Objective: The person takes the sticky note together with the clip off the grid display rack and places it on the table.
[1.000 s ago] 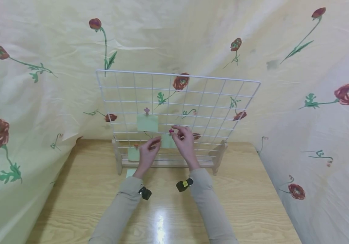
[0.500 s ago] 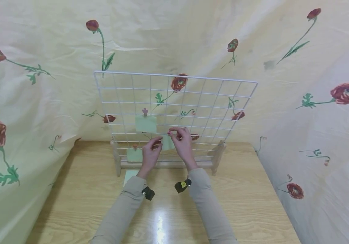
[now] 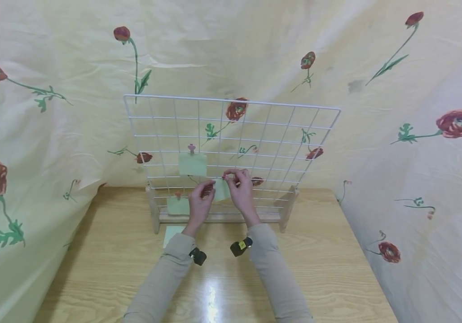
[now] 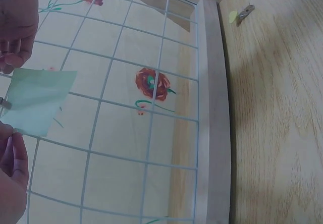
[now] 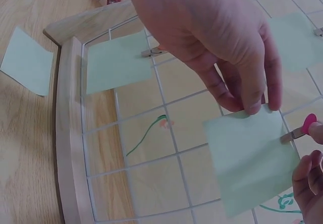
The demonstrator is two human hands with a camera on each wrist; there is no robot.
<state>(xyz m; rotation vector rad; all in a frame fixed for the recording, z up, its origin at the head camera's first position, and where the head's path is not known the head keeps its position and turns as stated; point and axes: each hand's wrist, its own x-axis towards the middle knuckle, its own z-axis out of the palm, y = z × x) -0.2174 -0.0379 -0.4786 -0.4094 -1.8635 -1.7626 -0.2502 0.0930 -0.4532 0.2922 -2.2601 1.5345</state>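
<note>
In the head view my left hand [image 3: 200, 201] pinches the left edge of a pale green paper note [image 3: 221, 190] in front of the white wire grid [image 3: 231, 99]. My right hand [image 3: 241, 190] pinches a small clip with a pink top [image 5: 306, 126] at the note's upper edge. The right wrist view shows the clip's jaws over that edge; whether they also grip a wire cannot be told. Two more green notes hang on the grid: one [image 3: 192, 164] under a pinkish-purple clip [image 3: 191, 148], and a lower one [image 3: 178, 206] under an orange clip [image 3: 178, 195].
A loose green note [image 3: 172, 234] lies on the wooden table [image 3: 327, 269], partly behind my left sleeve. In the left wrist view a clip with a yellow-green top [image 4: 244, 14] lies near the grid's wooden base [image 4: 214, 113]. Flowered cloth [image 3: 279, 45] surrounds the table.
My left hand has moved slightly right, onto the note's left edge. My right fingers have come down onto the pink clip. The head view has shifted slightly.
</note>
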